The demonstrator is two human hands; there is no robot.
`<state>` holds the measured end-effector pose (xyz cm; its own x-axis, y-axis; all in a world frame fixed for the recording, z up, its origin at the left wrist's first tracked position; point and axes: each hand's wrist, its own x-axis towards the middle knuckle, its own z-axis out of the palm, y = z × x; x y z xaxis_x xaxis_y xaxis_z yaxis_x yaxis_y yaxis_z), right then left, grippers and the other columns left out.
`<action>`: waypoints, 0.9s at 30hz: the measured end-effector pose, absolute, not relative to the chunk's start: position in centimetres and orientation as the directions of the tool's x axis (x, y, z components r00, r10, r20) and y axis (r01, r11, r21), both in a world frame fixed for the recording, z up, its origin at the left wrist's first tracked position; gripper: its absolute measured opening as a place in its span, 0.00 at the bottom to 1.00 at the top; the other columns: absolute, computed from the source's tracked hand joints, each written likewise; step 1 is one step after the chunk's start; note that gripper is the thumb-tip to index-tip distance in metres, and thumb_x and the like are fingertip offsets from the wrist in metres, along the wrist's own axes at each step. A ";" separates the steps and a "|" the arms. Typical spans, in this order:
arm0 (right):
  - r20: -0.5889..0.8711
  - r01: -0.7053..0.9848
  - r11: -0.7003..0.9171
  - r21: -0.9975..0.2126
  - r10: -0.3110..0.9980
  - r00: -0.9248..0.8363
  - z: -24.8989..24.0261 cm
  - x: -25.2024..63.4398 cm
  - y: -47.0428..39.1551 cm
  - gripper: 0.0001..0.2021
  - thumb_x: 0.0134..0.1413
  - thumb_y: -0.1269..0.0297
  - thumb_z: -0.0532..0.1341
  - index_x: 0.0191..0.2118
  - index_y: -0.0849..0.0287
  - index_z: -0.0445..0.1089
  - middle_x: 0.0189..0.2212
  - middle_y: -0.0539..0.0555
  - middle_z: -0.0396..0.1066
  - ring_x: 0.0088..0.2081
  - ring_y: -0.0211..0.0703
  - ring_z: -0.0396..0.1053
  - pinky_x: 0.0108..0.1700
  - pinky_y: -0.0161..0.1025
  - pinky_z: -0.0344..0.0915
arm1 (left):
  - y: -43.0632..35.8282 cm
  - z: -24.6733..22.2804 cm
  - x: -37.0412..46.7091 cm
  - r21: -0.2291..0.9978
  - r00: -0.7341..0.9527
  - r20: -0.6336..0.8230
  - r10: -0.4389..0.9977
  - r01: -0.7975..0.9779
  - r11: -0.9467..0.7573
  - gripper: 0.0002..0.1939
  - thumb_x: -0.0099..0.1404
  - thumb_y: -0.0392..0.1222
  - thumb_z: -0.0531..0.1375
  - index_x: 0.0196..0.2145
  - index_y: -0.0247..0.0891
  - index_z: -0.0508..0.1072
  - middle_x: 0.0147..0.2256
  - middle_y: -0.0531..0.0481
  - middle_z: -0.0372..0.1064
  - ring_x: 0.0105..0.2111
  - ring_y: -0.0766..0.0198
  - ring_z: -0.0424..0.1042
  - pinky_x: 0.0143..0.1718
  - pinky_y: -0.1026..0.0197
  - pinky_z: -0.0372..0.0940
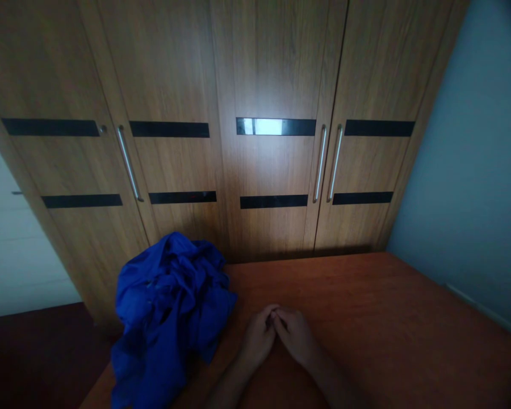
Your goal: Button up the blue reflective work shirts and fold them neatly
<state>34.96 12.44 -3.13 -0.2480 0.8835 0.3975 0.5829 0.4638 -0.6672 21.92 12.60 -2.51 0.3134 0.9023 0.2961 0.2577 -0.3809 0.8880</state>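
Note:
My left hand (pixel 259 336) and my right hand (pixel 297 335) rest together over the reddish-brown wooden table (pixel 366 318). Their fingers are curled in and meet at the tips, and I see no object in either. A crumpled heap of blue cloth (pixel 174 307) lies on the table to the left of my left hand, apart from it. The heap's folds hide what kind of item it is, and part of it hangs near the table's left edge.
Behind the table stands a wooden wardrobe (pixel 268 74) with dark strips and long metal handles (pixel 321 165). A pale blue wall (pixel 472 170) borders the right side. At the left are a white surface (pixel 21 250) and a dark red floor (pixel 38 352).

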 end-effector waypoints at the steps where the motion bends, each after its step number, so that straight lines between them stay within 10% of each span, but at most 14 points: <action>1: 0.399 0.583 0.465 -0.666 0.883 -0.249 -3.1 35.0 12.4 0.17 0.61 0.63 0.47 0.28 0.58 0.71 0.28 0.53 0.72 0.30 0.40 0.69 0.34 0.35 0.59 | 12.6 -2.5 21.9 0.883 0.314 0.295 0.902 0.270 -0.383 0.15 0.64 0.35 0.50 0.44 0.39 0.72 0.41 0.47 0.75 0.41 0.60 0.73 0.44 0.60 0.65; 27: 0.385 0.624 0.447 -0.641 0.891 -0.242 -3.5 35.2 12.6 0.15 0.60 0.67 0.49 0.28 0.58 0.71 0.28 0.52 0.73 0.30 0.39 0.69 0.34 0.33 0.58 | 12.7 -3.1 21.9 0.870 0.348 0.302 0.888 0.281 -0.406 0.14 0.65 0.34 0.49 0.43 0.38 0.72 0.40 0.47 0.75 0.39 0.61 0.73 0.41 0.62 0.64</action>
<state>35.19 12.56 -3.47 -0.2420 0.8906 0.3851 0.6244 0.4468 -0.6407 21.92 12.72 -3.05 0.3478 0.8877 0.3017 0.2814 -0.4058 0.8696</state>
